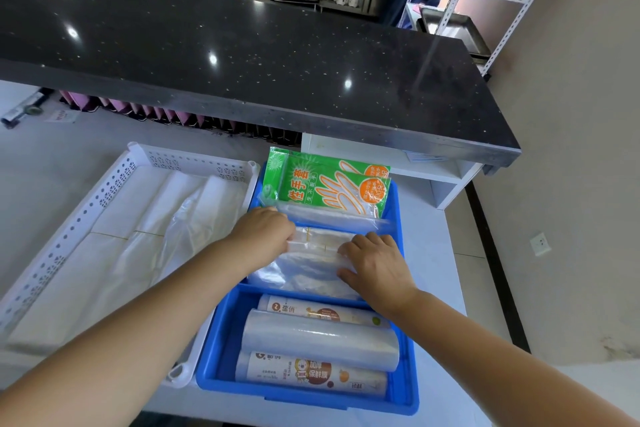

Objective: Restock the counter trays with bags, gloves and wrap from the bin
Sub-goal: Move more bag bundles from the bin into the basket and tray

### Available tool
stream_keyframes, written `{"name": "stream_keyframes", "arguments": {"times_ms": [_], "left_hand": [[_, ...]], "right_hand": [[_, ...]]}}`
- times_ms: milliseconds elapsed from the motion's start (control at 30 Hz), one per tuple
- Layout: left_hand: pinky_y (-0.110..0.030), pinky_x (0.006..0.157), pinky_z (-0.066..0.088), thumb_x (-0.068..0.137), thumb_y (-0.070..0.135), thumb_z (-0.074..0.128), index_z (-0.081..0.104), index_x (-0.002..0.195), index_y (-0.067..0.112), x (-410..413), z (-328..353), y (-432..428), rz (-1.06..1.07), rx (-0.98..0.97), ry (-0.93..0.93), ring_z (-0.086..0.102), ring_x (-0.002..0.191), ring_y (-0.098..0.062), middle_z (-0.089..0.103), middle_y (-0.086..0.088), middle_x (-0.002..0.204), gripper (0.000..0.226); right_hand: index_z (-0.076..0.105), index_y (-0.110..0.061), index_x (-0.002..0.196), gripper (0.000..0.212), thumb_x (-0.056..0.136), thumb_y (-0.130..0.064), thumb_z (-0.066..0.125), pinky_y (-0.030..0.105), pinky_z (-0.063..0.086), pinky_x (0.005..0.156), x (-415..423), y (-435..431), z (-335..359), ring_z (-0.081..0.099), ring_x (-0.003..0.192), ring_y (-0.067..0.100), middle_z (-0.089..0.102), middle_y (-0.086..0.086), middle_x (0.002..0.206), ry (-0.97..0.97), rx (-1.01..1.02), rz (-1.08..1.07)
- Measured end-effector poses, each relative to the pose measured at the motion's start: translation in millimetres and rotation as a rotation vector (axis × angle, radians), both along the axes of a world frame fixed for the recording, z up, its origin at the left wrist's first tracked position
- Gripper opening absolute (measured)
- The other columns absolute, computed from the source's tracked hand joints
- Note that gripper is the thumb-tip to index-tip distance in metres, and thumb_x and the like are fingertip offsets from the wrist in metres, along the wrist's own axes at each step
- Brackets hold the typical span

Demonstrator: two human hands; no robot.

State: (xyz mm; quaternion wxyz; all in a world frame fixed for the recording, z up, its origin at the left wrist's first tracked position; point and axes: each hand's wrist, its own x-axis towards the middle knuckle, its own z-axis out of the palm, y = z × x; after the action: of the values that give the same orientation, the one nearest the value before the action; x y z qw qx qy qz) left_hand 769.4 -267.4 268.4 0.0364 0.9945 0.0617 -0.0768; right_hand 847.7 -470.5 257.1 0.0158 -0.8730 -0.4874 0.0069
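Both my hands are in the blue bin on the bench. My left hand and right hand curl their fingers round the ends of a stack of clear bags. Green glove packs lie at 12 o'clock from it, wrap rolls at 6 o'clock, and the white tray at 9 o'clock.

White tray, near edge behind left forearm (roll fine print illegible)
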Motion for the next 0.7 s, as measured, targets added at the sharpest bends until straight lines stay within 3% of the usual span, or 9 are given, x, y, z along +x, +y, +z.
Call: {"name": "stream_keyframes", "arguments": {"times_ms": [167,333,467,567,700], "left_hand": [[-0.033,0.071,0.044,0.082,0.006,0.052,0.063,0.085,0.008,-5.4,-1.0,3.7,0.105,-0.076,-0.087,0.053,0.096,-0.025,0.061,-0.006,0.095,0.012],[-0.032,0.069,0.044,0.08,0.001,0.052,0.062,0.092,0.008,-9.4,-3.1,4.4,0.126,-0.01,-0.068,0.053,0.096,-0.025,0.059,-0.007,0.098,0.017],[-0.03,0.083,0.039,0.08,0.021,0.062,0.062,0.105,0.018,-19.3,-3.5,5.0,0.088,-0.061,-0.232,0.052,0.104,-0.022,0.06,-0.001,0.105,0.025],[-0.028,0.089,0.032,0.074,0.033,0.066,0.06,0.108,0.025,-35.2,-4.0,5.0,-0.023,0.021,-0.078,0.047,0.107,-0.017,0.059,0.005,0.103,0.035],[-0.031,0.08,0.037,0.061,0.012,0.066,0.063,0.082,0.016,-41.5,-0.7,0.8,-0.022,0.23,-0.082,0.054,0.093,-0.022,0.063,0.001,0.082,0.021]], "right_hand": [[0.063,-0.014,0.106,0.028,0.086,-0.032,0.056,0.037,0.038,0.086,-0.1,-0.2,-3.4,0.056,0.093,0.028,0.065,0.005,0.099,0.022,0.045,0.017],[0.06,-0.017,0.108,0.028,0.089,-0.033,0.048,0.033,0.033,0.088,3.4,1.2,-7.9,0.053,0.097,0.024,0.063,0.002,0.103,0.021,0.013,0.049],[0.059,-0.017,0.106,0.03,0.085,-0.036,0.052,0.034,0.034,0.084,10.7,-1.5,-5.0,0.055,0.096,0.027,0.064,0.004,0.102,0.003,-0.041,0.076],[0.057,-0.015,0.104,0.026,0.084,-0.031,0.051,0.035,0.033,0.083,16.6,-7.3,-1.6,0.057,0.095,0.027,0.065,0.004,0.102,-0.01,-0.111,0.116],[0.055,-0.015,0.103,0.022,0.085,-0.023,0.047,0.032,0.033,0.088,21.9,-10.7,0.5,0.059,0.094,0.027,0.067,0.004,0.105,-0.019,-0.205,0.166]]}}
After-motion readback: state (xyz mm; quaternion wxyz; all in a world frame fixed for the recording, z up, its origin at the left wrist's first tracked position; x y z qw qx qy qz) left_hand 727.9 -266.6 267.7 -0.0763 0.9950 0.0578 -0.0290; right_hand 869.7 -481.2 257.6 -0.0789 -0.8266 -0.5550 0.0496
